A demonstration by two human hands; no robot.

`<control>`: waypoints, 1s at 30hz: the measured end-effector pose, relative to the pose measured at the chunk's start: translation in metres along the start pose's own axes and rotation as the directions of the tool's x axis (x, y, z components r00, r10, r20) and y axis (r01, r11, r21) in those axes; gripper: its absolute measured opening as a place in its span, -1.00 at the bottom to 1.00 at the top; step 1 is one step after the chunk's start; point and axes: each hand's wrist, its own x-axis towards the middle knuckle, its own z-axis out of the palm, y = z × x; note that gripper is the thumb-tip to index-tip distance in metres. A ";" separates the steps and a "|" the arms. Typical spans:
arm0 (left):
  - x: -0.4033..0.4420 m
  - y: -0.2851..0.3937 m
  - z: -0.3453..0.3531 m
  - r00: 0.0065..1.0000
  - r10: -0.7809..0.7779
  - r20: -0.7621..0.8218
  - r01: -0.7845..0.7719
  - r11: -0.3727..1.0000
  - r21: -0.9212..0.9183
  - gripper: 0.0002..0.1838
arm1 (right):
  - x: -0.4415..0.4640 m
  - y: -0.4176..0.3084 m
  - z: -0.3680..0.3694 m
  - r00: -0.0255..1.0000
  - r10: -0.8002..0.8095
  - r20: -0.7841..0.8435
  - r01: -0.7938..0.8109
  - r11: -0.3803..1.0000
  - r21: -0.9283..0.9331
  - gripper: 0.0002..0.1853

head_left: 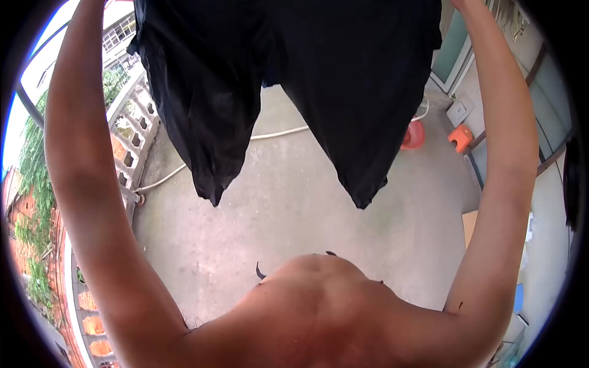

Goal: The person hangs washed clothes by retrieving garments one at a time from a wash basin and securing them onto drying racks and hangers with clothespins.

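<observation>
A pair of black trousers (pixel 362 73) hangs across the top middle of the head view, with both legs pointing down. The fabric looks thin and slightly shiny, and the leg ends are gathered. Its upper part is cut off by the top edge. My left arm reaches up along the left side, and its hand lies beyond the frame. On the other side my right arm is raised too; only the base of my right hand (pixel 464 3) shows at the top edge, near the trousers' right side. Its fingers are hidden, so any grip on the cloth cannot be seen.
Below is a concrete floor (pixel 294 221), crossed by a pale hose (pixel 279 133). A white balustrade (pixel 130 122) borders the left, with greenery beyond. To the right are a red basin (pixel 414 136), an orange stool (pixel 460 139) and a door frame (pixel 454 55).
</observation>
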 end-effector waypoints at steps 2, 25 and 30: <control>-0.037 -0.033 -0.039 0.985 -0.072 0.157 0.079 0.996 -0.039 -0.32 | -0.043 0.040 -0.008 0.986 0.073 0.147 -0.083 0.995 0.062 -0.43; -0.537 -0.296 -0.044 0.697 -0.691 0.191 0.606 0.710 0.359 -0.52 | -0.466 0.320 -0.026 0.282 0.932 -0.228 -0.944 0.312 0.104 -0.21; -0.591 -0.271 -0.067 0.553 -0.830 -0.074 0.668 0.388 0.635 -0.39 | -0.453 0.324 -0.012 0.201 0.945 -0.257 -0.924 0.270 0.270 -0.50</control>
